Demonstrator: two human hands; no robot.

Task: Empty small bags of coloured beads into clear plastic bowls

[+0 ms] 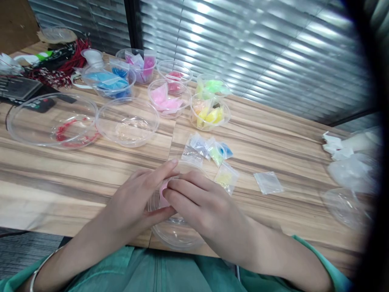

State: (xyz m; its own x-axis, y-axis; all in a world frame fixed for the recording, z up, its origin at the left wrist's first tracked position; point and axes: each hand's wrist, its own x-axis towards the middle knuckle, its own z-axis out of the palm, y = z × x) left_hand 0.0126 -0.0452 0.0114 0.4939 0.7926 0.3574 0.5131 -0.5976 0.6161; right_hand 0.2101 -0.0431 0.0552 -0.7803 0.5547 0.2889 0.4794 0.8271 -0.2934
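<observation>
— What have you got in your hands?

— A small pink packet (164,194). My left hand (138,202) has it between thumb and fingers from one side, and my right hand (197,207) meets it from the other, fingertips closed on its edge. Both sit over a clear plastic bowl (176,235) at the near edge of the wooden table (91,170).

— Is the packet inside the bowl?

— It is above the bowl's opening; my fingers cover most of it, so I cannot tell whether it touches the rim.

— What lies nearby?

— Just beyond my fingers, a loose cluster of little bags (209,152), clear, green and blue, then a yellow bag (226,177) and a clear bag (268,182) off to the right. Farther back are bowls of coloured packets: blue (109,81), pink (167,101), yellow (209,113), green (212,86). An empty bowl (127,121) and a wide dish with red cord (51,121) stand to the left.
</observation>
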